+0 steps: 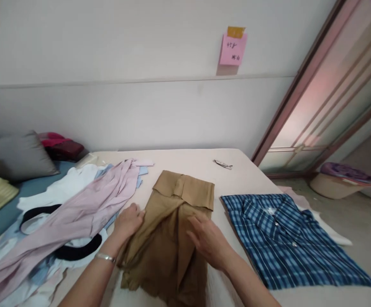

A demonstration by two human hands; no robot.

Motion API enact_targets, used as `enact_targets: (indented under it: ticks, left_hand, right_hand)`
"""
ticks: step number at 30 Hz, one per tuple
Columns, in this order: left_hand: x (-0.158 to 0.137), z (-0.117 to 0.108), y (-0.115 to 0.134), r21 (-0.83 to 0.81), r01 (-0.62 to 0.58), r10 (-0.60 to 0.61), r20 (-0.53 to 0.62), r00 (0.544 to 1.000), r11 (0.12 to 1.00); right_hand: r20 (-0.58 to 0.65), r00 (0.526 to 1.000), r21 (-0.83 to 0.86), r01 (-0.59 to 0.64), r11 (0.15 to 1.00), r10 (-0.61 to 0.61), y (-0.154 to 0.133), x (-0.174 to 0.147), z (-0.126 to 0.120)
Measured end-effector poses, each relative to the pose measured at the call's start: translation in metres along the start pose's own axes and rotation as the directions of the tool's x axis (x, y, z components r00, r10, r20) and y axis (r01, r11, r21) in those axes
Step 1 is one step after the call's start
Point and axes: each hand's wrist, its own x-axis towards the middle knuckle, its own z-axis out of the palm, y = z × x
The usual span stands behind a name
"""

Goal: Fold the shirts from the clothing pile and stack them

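A brown cloth garment (163,260) lies on the table in front of me, its top part turned over into a flat band and its lower part loosely creased. My left hand (129,221) is at its left edge, fingers curled and closed on the cloth there. Across the right half rests my right hand (206,238), fingers stretched out and apart on the fabric. To the right is a folded blue plaid shirt (275,243) with its collar and buttons facing up; neither hand touches it.
Left of me, a heap of clothes includes a pink garment (86,213) and a white one (67,185). Small thread snips (223,164) lie near the table's (185,160) far edge. Behind stands a wall with a pink note (233,49). A bin (335,183) sits on the floor at right.
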Motion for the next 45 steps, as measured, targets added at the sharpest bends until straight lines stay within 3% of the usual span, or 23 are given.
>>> enact_targets:
  ticks: [2,4,7,11,15,17,18,20,22,25,27,28,29,31,33,35,37,39,42,44,45]
  left_hand:
    - [-0.032,0.011,-0.017,-0.006,0.09,-0.089,0.041,0.995,0.996]
    - [-0.054,0.021,-0.023,-0.017,0.104,-0.102,0.082,0.991,0.994]
    - [-0.069,0.027,-0.019,-0.023,0.083,-0.08,0.128,0.989,0.996]
    - [-0.065,0.019,-0.007,0.03,0.043,-0.047,0.145,0.988,0.999]
    - [-0.058,0.005,-0.005,0.07,-0.028,0.015,0.178,0.984,0.997]
    - [-0.061,-0.003,-0.011,0.003,-0.11,0.106,0.236,0.966,0.994]
    - [-0.065,-0.007,-0.016,-0.068,-0.155,0.168,0.292,0.942,0.986]
    - [-0.076,-0.014,-0.027,-0.249,-0.186,0.282,0.446,0.849,0.951]
    - [-0.089,-0.017,-0.037,-0.386,-0.108,0.336,0.593,0.732,0.916]
    - [-0.102,-0.019,-0.046,-0.459,0.045,0.355,0.741,0.571,0.887]
    - [-0.1,-0.017,-0.048,-0.482,0.108,0.368,0.777,0.511,0.869]
    - [-0.096,-0.016,-0.048,-0.495,0.119,0.371,0.77,0.519,0.861]
    - [-0.09,-0.015,-0.048,-0.51,0.111,0.37,0.742,0.559,0.853]
    - [-0.074,-0.011,-0.047,-0.532,0.041,0.349,0.61,0.712,0.846]
    - [-0.054,-0.006,-0.043,-0.486,-0.077,0.289,0.379,0.879,0.871]
    - [-0.032,-0.001,-0.035,-0.375,-0.127,0.184,0.119,0.976,0.918]
    - [-0.009,0.003,-0.023,-0.299,-0.076,0.059,-0.065,0.996,0.951]
    - [0.015,0.005,-0.008,-0.298,-0.008,-0.032,-0.128,0.991,0.955]
    - [0.048,0.006,0.015,-0.293,0.024,-0.066,-0.132,0.989,0.956]
    - [0.063,0.006,0.028,-0.277,0.05,-0.09,-0.133,0.987,0.959]
    - [0.068,0.007,0.034,-0.251,0.042,-0.083,-0.154,0.985,0.967]
  right_hand:
    - [0.118,0.993,-0.029,0.009,1.0,-0.005,-0.014,-0.035,0.005]
    - [0.237,0.97,-0.091,0.077,0.993,-0.054,-0.023,-0.058,0.017]
    - [0.293,0.951,-0.206,0.165,0.964,-0.1,-0.031,-0.076,0.041]
    - [0.276,0.95,-0.259,0.219,0.941,-0.145,-0.034,-0.074,0.053]
    - [0.283,0.931,-0.148,0.281,0.948,-0.231,-0.023,-0.055,0.037]
    - [0.272,0.93,-0.06,0.274,0.96,-0.249,-0.012,-0.05,0.024]
    - [0.273,0.932,-0.007,0.25,0.968,-0.239,-0.006,-0.05,0.017]
    - [0.309,0.931,0.113,0.168,0.979,-0.195,0.006,-0.053,0.001]
    - [0.382,0.909,0.229,0.085,0.97,-0.17,0.016,-0.059,-0.014]
    - [0.489,0.855,0.318,0.01,0.948,-0.173,0.023,-0.063,-0.026]
    - [0.514,0.84,0.319,-0.002,0.948,-0.171,0.024,-0.063,-0.026]
    - [0.516,0.841,0.313,-0.006,0.95,-0.164,0.024,-0.062,-0.025]
    - [0.515,0.843,0.308,-0.013,0.951,-0.155,0.024,-0.061,-0.023]
    - [0.531,0.836,0.308,-0.035,0.951,-0.141,0.023,-0.06,-0.019]
    - [0.566,0.81,0.345,-0.069,0.936,-0.149,0.027,-0.058,-0.019]
    - [0.586,0.793,0.417,-0.12,0.901,-0.165,0.036,-0.055,-0.024]
    - [0.579,0.795,0.495,-0.168,0.852,-0.18,0.049,-0.047,-0.033]
    - [0.523,0.837,0.555,-0.194,0.809,-0.158,0.063,-0.034,-0.04]
    - [0.229,0.973,0.554,-0.158,0.817,0.033,0.074,-0.009,-0.036]
    - [-0.015,0.988,0.438,-0.132,0.889,0.154,0.072,0.01,-0.021]
    - [-0.094,0.983,0.356,-0.112,0.928,0.155,0.068,0.02,-0.012]
